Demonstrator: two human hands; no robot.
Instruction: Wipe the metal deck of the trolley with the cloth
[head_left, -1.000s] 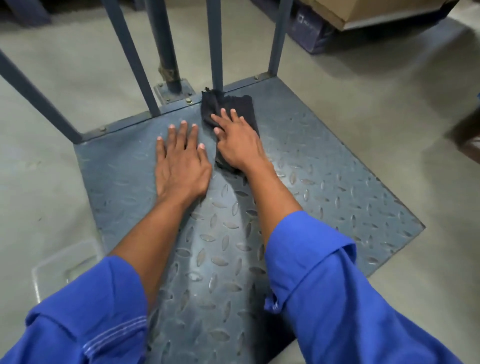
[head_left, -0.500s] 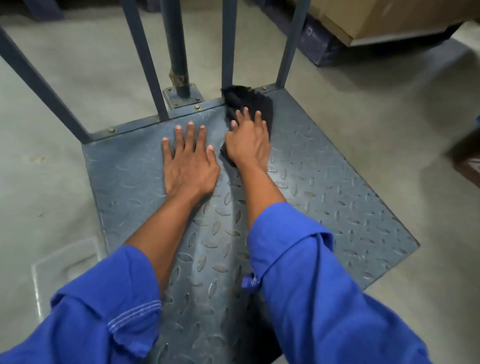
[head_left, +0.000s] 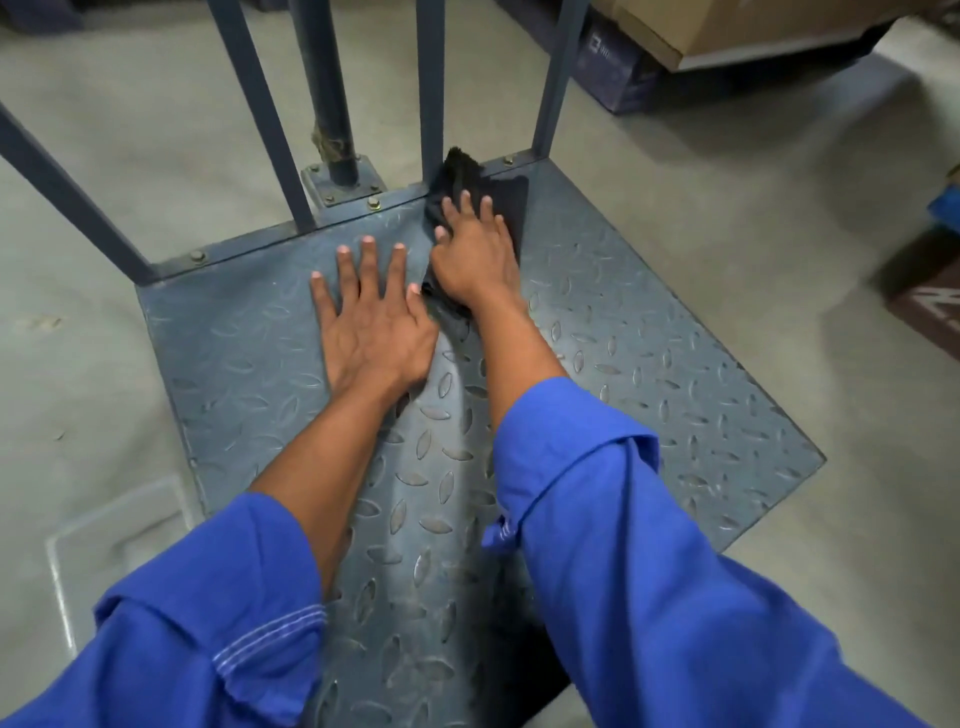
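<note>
The metal deck (head_left: 649, 364) fills the middle of the frame. It is a big grey-blue chequer plate, rigid and heavy, and it looks unlikely to flex under any pressure put on it. The raised tread should drag at fabric rather than let it glide. Along the deck's upper edge stands the handle frame (head_left: 431, 78), with painted bars bolted down at the top centre of the frame.

The left hand (head_left: 371, 327), centre frame, lies flat on bare plate with its fingers spread wide. It holds nothing and reads as a brace for the person's weight.

Just to its right, the right hand (head_left: 475, 254) lies palm-down on the cloth (head_left: 506, 200) and pins it to the deck under fairly straight fingers. The thumb sits against the cloth's left edge. Whether it hooks a fold there is hard to say from this angle.

The cloth is the smallest piece here. It is dark, soft and limp, bunched up against the foot of a bar at upper centre, with one corner riding up the metal. It is light and will crumple under any push, so the best hold looks like a broad flat palm over its middle, with the loose edges gathered under the fingers. Pinching one corner would likely let the rest trail and snag on the tread or the bolts.
</note>
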